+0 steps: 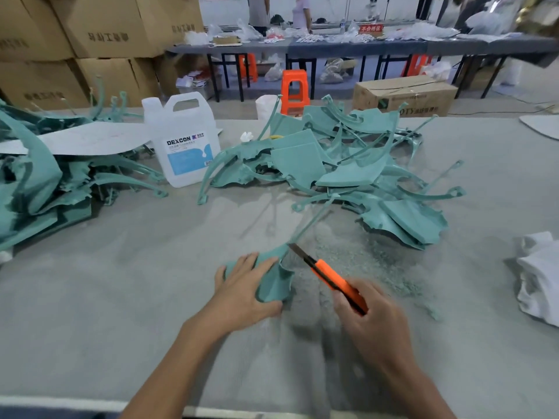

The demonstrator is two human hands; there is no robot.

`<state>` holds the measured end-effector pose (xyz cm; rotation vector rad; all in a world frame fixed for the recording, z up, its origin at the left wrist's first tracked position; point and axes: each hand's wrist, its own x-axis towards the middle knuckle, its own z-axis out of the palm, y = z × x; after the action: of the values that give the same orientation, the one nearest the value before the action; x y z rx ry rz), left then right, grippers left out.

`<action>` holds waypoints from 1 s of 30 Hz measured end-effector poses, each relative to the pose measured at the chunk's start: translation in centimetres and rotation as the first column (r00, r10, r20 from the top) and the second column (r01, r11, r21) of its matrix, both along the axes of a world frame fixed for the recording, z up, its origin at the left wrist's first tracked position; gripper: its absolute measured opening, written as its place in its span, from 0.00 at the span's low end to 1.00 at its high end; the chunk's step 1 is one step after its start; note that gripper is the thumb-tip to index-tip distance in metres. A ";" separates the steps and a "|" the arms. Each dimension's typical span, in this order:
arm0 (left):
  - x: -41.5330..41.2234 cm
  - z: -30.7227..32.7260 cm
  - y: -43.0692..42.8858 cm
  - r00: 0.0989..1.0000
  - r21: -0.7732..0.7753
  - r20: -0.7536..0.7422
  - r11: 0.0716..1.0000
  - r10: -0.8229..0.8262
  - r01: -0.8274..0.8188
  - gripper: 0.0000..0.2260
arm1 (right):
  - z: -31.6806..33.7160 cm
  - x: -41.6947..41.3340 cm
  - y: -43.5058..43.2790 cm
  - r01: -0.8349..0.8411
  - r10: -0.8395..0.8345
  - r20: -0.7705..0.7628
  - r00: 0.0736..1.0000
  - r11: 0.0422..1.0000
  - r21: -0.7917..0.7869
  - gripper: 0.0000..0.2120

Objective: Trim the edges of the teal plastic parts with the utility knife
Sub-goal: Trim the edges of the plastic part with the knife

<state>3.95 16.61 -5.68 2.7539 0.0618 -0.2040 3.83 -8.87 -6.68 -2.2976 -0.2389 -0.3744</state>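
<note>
Both hands grip: left (246, 290) clamps teal part (273, 281), right (367, 316) holds knife (331, 278) at its edge.

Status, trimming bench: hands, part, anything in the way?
Left hand grips teal part. Right hand grips utility knife, blade at the part's edge. Shavings beside it, nothing blocking the cut.

White DEXCON jug (184, 143), cardboard boxes (99, 25), orange stool (294, 90), white cloth (540, 276)

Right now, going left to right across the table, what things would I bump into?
Left teal pile → jug → big teal pile → white cloth.
</note>
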 end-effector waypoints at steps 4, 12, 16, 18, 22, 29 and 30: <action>1.4 -0.2 0.7 0.995 -0.161 0.094 0.987 0.036 -0.020 0.49 | -0.2 -0.5 -0.5 0.053 -0.045 0.054 0.998 0.986 -0.158 0.13; 1.2 -0.4 0.7 0.991 -0.201 0.127 0.979 0.043 -0.017 0.48 | -0.4 -0.6 -0.4 0.147 -0.097 0.176 0.980 0.942 -0.301 0.17; 1.1 -0.2 0.8 0.993 -0.227 0.115 0.974 0.037 -0.010 0.47 | -0.5 -0.1 -0.6 0.140 -0.119 0.090 0.989 0.945 -0.295 0.23; 1.1 -0.2 0.7 0.992 -0.228 0.118 0.974 0.040 -0.012 0.47 | -0.4 -0.3 -0.6 0.108 -0.075 0.126 0.989 0.953 -0.282 0.20; 1.1 -0.2 0.7 0.993 -0.231 0.109 0.973 0.043 -0.017 0.47 | -0.3 -0.4 -0.6 0.103 -0.071 0.120 0.990 0.953 -0.284 0.19; 1.1 -0.3 0.9 0.994 -0.230 0.105 0.973 0.040 -0.015 0.46 | -0.6 -0.4 -0.8 0.095 -0.075 0.083 0.994 0.957 -0.275 0.19; 1.1 -0.5 1.0 0.994 -0.229 0.106 0.973 0.035 -0.009 0.45 | -0.6 -0.4 -0.9 0.077 -0.056 0.085 0.995 0.958 -0.275 0.18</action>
<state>5.02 17.59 -6.14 2.5282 0.0373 -0.0501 3.39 -9.74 -7.23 -2.5759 -0.2670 -0.4902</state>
